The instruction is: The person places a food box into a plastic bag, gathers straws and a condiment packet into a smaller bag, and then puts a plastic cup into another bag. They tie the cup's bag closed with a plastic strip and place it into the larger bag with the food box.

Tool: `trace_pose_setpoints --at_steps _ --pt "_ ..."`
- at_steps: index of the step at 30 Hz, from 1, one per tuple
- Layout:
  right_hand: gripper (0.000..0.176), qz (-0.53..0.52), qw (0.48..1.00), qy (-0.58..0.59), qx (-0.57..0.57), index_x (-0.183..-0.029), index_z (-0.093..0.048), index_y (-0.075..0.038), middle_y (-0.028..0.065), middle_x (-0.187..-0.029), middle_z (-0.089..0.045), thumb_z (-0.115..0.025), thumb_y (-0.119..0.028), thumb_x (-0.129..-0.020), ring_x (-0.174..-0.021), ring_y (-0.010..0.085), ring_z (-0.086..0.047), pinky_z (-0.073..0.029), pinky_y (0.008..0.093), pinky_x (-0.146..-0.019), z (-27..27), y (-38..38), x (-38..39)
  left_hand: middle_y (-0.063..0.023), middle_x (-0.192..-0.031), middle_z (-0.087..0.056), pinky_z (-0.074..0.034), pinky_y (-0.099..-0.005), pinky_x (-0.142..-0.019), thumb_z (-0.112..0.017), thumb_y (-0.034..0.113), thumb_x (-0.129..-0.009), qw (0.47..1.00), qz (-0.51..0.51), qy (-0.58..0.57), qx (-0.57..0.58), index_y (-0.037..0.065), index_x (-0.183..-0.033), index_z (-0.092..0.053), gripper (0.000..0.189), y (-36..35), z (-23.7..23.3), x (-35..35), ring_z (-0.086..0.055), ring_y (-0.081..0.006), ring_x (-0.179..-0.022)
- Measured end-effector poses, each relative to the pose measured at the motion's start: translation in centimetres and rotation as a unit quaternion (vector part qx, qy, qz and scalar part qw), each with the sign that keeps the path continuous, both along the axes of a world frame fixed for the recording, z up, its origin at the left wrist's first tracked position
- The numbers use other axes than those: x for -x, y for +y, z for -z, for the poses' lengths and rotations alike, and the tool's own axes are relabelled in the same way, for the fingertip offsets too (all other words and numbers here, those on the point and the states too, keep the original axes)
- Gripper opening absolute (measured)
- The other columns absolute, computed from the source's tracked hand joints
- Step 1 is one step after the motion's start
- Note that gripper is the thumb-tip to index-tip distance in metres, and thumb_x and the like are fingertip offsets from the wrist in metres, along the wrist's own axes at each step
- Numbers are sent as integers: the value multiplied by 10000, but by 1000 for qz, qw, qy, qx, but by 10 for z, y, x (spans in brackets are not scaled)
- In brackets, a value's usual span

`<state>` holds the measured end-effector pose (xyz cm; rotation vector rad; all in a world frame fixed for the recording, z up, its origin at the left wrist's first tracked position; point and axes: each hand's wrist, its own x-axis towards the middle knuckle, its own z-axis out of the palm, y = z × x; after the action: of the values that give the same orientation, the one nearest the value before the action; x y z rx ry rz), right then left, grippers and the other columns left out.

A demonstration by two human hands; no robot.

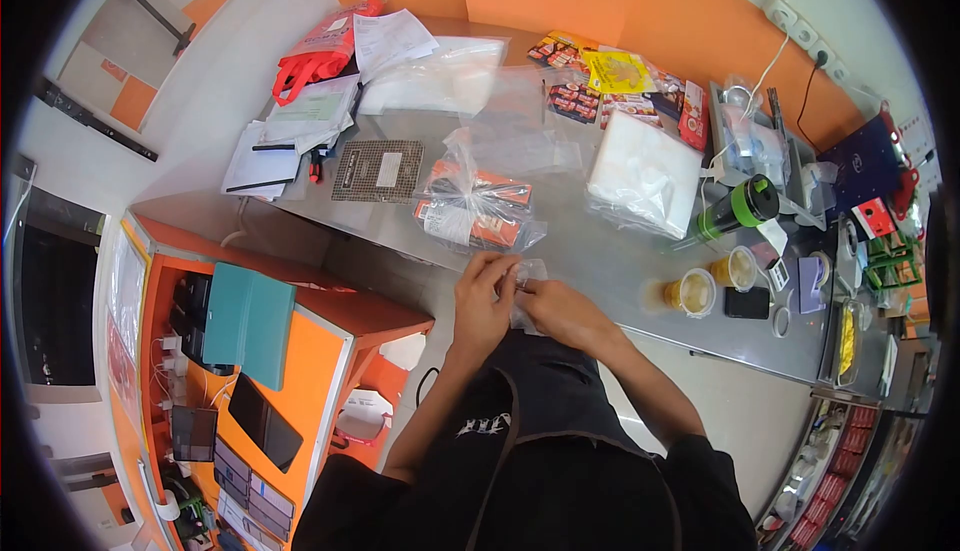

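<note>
My left hand and my right hand are close together at the table's front edge, fingers closed on a small clear plastic bag between them. Just beyond them lies a tied clear bag holding orange boxes. To its left is a patterned notebook with a white label. A stack of white plastic bags lies to the right, and more clear plastic sheets lie behind the tied bag.
On the metal table stand two drink cups, a black-green bottle and a phone. Papers and a red bag are at the back left. An orange cabinet stands at the left.
</note>
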<state>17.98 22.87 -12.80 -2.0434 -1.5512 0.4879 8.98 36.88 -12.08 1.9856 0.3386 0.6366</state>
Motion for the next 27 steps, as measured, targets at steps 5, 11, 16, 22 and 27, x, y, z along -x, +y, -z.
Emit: trace_pose_setpoints --at_steps 5,11,16,22,27 --pt "417 67 983 -75 155 -1193 -566 63 215 -1017 -656 -633 -30 -792 -857 409 -669 -563 475 -780 -12 17 15 -113 -985 -590 -504 -331 -656 -643 -66 -861 996 -30 -49 -74 13 -1110 -715 272 -6 4 7 -614 -210 -759" --pt "270 -26 989 -46 -139 -1069 -657 10 168 -993 -686 -610 -108 -831 -828 386 -663 -556 465 -742 57 24 8 -146 -1015 -585 -535 -388 -721 -646 -56 -852 991 49 -51 -113 6 -1150 -692 308 -7 -8 13 -649 -275 -827" --pt "253 161 979 82 -91 -1093 -671 -29 207 -1102 -664 -609 -144 -876 -939 381 -658 -548 431 -806 13 18 16 -154 -1059 -577 -536 -391 -787 -646 -47 -848 992 67 -65 -87 27 -1176 -684 338 -21 -12 7 -640 -295 -940" --pt "361 224 929 236 -178 -1304 -616 -100 190 -1410 -540 -559 -255 -983 -1244 309 -569 -484 369 -997 33 -29 3 -144 -1107 -580 -519 -386 -845 -724 61 -841 990 121 -64 21 37 -1150 -666 315 -32 -22 14 -622 -305 -985" --pt "585 278 722 606 -185 -1539 -362 -118 133 -1545 -411 -476 -410 -1044 -1348 296 -490 -475 375 -1026 23 -53 0 -148 -1089 -593 -509 -366 -816 -767 119 -833 970 177 108 127 20 -1036 -674 244 -49 -4 21 -608 -284 -965"
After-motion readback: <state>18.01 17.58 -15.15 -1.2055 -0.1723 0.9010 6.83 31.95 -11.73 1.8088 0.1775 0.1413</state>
